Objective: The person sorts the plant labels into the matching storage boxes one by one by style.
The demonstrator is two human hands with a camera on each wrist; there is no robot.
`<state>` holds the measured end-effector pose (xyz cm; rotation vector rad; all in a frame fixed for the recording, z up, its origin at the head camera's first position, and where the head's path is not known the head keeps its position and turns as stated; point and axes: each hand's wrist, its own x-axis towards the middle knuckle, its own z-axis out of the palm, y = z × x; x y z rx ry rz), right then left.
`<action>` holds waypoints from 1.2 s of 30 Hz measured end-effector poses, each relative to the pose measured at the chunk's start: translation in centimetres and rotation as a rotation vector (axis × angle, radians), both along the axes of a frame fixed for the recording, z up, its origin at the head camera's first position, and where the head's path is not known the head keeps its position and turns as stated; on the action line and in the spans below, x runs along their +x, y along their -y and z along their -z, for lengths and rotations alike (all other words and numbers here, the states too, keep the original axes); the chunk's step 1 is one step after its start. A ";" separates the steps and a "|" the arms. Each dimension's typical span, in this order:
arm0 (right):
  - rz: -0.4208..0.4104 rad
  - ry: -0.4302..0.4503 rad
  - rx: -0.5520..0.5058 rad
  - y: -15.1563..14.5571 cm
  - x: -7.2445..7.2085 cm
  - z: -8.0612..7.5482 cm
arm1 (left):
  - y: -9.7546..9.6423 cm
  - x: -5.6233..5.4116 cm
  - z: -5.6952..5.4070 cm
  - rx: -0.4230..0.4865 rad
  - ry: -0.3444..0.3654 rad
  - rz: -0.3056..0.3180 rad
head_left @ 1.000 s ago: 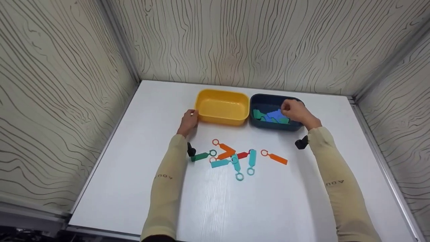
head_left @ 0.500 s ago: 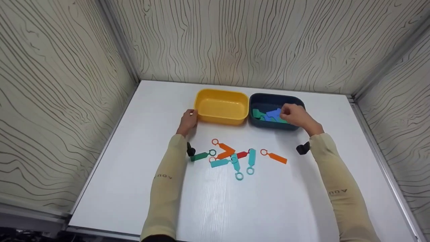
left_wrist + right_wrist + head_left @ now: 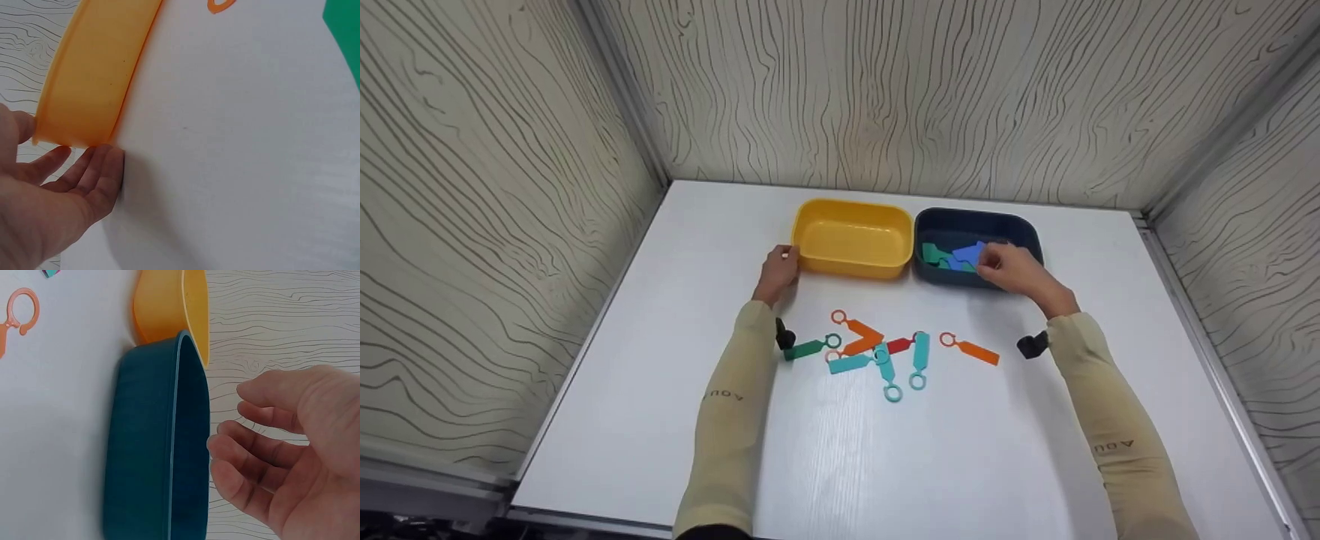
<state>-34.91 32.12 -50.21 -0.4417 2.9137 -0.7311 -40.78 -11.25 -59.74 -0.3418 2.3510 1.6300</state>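
Observation:
My left hand point(image 3: 779, 268) is at the left end of the yellow container point(image 3: 855, 268). In the left wrist view, its fingertips press the outside of the end wall while the thumb lies over the rim. Above the front of the dark blue container point(image 3: 1028, 247) is my right hand point(image 3: 1018, 271). Its fingers are loosely bent, with nothing between them in the right wrist view. Green tags point(image 3: 933, 253) and blue tags point(image 3: 967, 253) lie inside the dark blue container, partly hidden by that hand. The yellow container holds nothing.
On the white table point(image 3: 840, 457), flat ring-ended tags lie in front of the containers: a green tag point(image 3: 808, 349), several orange ones including an orange tag point(image 3: 979, 352) off right, a red tag point(image 3: 898, 346) and turquoise ones like this turquoise tag point(image 3: 921, 351). Patterned walls enclose the table.
My right hand has come down and slightly toward me over the dark blue container, its fingers loosening. My left hand stays at the yellow container, and the tags lie as before.

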 end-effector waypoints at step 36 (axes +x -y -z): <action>0.371 -0.317 -0.229 -5.2 2.6 6.6 | 0.4 3.1 -1.2 -0.069 0.066 0.075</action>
